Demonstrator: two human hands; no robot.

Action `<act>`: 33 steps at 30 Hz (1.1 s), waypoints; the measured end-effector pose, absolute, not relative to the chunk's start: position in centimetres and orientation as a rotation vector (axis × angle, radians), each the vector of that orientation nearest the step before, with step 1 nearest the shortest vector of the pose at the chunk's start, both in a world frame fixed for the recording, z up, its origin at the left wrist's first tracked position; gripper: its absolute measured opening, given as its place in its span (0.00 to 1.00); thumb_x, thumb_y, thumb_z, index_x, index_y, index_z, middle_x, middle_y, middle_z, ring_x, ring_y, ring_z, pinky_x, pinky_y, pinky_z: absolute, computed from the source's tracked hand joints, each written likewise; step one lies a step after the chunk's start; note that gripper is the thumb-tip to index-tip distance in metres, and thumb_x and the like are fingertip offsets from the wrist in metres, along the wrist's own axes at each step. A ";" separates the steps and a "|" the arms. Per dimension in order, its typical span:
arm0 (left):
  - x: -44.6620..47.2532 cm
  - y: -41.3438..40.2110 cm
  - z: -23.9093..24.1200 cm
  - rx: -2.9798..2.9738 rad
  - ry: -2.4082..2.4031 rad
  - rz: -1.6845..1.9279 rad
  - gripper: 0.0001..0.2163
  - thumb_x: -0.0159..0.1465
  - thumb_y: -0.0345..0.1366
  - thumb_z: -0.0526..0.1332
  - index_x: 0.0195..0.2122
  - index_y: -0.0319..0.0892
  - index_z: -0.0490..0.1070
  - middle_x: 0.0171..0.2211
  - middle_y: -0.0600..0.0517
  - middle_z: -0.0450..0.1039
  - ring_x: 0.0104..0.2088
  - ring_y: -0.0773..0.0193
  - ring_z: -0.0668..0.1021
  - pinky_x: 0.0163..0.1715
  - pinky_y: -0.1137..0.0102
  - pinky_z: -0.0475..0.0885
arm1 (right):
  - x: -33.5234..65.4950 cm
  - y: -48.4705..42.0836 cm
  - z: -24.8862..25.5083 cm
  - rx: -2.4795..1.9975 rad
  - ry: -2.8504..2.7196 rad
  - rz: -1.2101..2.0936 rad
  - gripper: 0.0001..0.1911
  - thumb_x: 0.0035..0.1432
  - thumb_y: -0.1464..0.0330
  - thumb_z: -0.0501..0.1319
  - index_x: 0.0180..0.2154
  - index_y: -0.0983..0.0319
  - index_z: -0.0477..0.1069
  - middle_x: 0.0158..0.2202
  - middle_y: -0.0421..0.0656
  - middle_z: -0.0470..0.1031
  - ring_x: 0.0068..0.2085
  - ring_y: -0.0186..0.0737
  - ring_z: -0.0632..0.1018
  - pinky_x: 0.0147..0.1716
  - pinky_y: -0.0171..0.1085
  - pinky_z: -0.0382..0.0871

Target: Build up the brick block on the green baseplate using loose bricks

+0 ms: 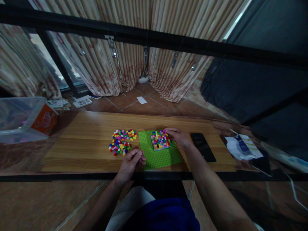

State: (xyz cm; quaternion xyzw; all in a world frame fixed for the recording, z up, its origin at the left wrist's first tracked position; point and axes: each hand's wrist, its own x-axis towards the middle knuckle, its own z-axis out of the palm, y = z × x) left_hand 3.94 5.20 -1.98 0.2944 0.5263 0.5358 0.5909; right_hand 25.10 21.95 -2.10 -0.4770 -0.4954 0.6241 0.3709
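Note:
A green studded baseplate (160, 158) lies on the wooden table. On its upper part sits a low square block of multicoloured toy bricks (160, 140), its top packed with small pieces. My right hand (178, 137) is at the block's far right corner, fingertips on its edge and thumb by its right side. My left hand (132, 160) hovers at the plate's left edge with fingers curled and thumb against them; whatever may be in the pinch is too small to make out. Left of the plate, loose small toy bricks (120, 147) lie in a spread pile.
A black phone (203, 147) lies on the wooden table (79, 141), right of the plate. A clear plastic bin (21, 118) with an orange label stands on the left. Papers (243, 147) lie beyond the table's right end. A dark bar runs across above the table.

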 end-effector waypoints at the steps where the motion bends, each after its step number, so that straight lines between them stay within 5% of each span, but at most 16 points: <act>1: 4.0 5.2 -2.0 0.696 1.230 1.246 0.16 0.55 0.48 0.66 0.34 0.39 0.72 0.25 0.52 0.75 0.23 0.69 0.74 0.23 0.75 0.68 | 25.0 22.0 -2.0 -1.222 -1.266 1.611 0.19 0.38 0.56 0.72 0.32 0.61 0.80 0.31 0.43 0.82 0.30 0.38 0.77 0.30 0.35 0.68; 8: 5.0 5.4 -3.0 0.844 1.356 1.210 0.14 0.56 0.48 0.64 0.32 0.41 0.73 0.22 0.54 0.73 0.20 0.68 0.73 0.20 0.75 0.66 | 24.4 21.7 -1.8 -1.243 -1.220 1.602 0.18 0.39 0.57 0.71 0.33 0.60 0.80 0.31 0.43 0.82 0.30 0.38 0.78 0.28 0.34 0.68; 15: 5.6 5.4 -3.9 0.887 1.462 1.168 0.17 0.59 0.44 0.62 0.48 0.43 0.73 0.23 0.54 0.73 0.20 0.65 0.74 0.20 0.72 0.67 | 24.0 21.8 -2.1 -1.258 -1.232 1.570 0.14 0.41 0.59 0.69 0.30 0.60 0.80 0.30 0.41 0.81 0.29 0.37 0.76 0.27 0.33 0.66; 20: 5.5 5.6 -4.2 0.900 1.468 1.175 0.19 0.58 0.43 0.63 0.50 0.45 0.73 0.24 0.54 0.75 0.21 0.63 0.75 0.19 0.72 0.67 | 23.8 21.8 -2.1 -1.248 -1.308 1.506 0.13 0.42 0.58 0.67 0.29 0.60 0.80 0.26 0.39 0.79 0.26 0.35 0.74 0.26 0.33 0.64; 33: 5.9 5.4 -3.7 0.871 1.419 1.191 0.09 0.54 0.41 0.65 0.29 0.42 0.70 0.19 0.58 0.70 0.18 0.68 0.73 0.18 0.75 0.66 | 23.5 18.5 -1.7 -1.253 -1.253 1.089 0.17 0.46 0.55 0.67 0.34 0.60 0.79 0.32 0.43 0.81 0.34 0.41 0.77 0.36 0.38 0.70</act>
